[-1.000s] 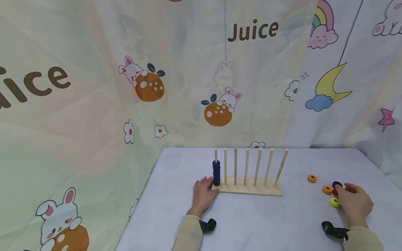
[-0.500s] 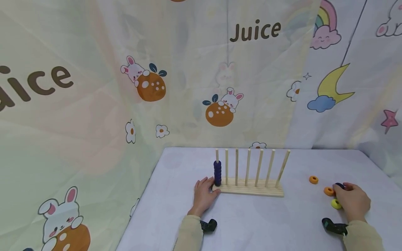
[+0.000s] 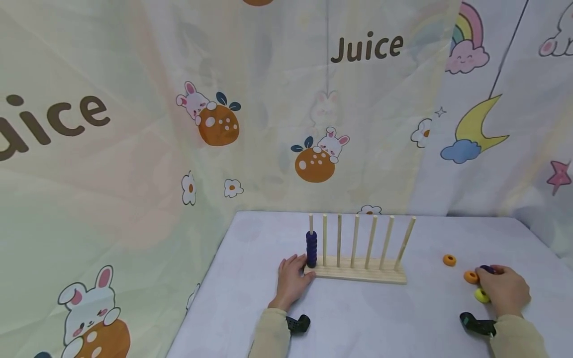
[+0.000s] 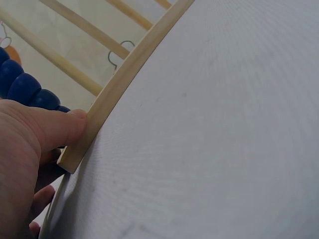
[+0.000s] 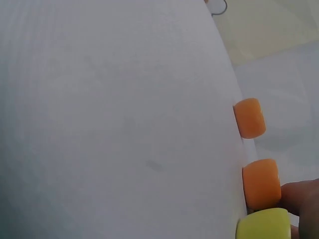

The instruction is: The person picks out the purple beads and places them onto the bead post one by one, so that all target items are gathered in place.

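My left hand [image 3: 293, 281] grips the left end of a pale wooden peg stand [image 3: 358, 276], its thumb on the front edge of the base. On the stand's leftmost peg sits a stack of dark blue beads [image 3: 311, 249], which also shows in the left wrist view as blue beads [image 4: 24, 85]. At the right of the table, my right hand [image 3: 506, 291] pinches a dark blue bead [image 3: 487, 269], partly hidden by the fingers. Beside those fingers lie an orange bead [image 3: 470, 277] and a yellow bead [image 3: 481, 296].
Another orange bead [image 3: 449, 260] lies farther back, between the stand and my right hand. Bare upright pegs [image 3: 355, 241] rise from the rest of the base. The white-covered table [image 3: 380, 323] ends at a printed cloth backdrop [image 3: 268, 99].
My right fingers have closed around the dark blue bead, and the red bead seen beside it earlier is now out of sight. My left hand stays on the stand's end.
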`<state>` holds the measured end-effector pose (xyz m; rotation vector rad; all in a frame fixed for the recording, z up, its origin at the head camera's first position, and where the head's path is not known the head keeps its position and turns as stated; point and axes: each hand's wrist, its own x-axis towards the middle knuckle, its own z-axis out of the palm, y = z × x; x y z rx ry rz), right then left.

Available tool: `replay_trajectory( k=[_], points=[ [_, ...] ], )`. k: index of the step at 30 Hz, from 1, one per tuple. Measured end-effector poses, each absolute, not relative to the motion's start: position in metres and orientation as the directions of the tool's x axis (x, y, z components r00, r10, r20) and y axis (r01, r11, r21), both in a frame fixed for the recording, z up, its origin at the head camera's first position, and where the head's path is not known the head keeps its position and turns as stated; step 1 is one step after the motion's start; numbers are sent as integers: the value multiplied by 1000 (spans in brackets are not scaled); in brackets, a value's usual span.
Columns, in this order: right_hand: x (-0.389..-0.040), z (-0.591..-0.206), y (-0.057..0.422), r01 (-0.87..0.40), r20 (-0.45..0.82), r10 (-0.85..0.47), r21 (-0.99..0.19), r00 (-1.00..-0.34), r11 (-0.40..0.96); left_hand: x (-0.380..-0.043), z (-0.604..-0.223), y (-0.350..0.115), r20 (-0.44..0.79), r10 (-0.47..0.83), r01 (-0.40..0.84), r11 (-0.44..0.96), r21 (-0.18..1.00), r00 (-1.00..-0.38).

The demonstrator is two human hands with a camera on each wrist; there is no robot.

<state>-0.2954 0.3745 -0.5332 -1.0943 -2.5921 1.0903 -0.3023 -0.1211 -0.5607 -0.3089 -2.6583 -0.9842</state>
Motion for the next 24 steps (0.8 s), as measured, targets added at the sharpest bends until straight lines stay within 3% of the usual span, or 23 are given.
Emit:
replay_trajectory(
  k=[10,24],
  points=[
    [-298,-540,376,593,-169,690,-675,-704,439,-302,-560,-121,337,96,295,738,607,-936],
    [-294,-535,378,546,-168,644,-709,-747,448,-304,-562,-121,341,102,297,749,592,-935]
  ],
)
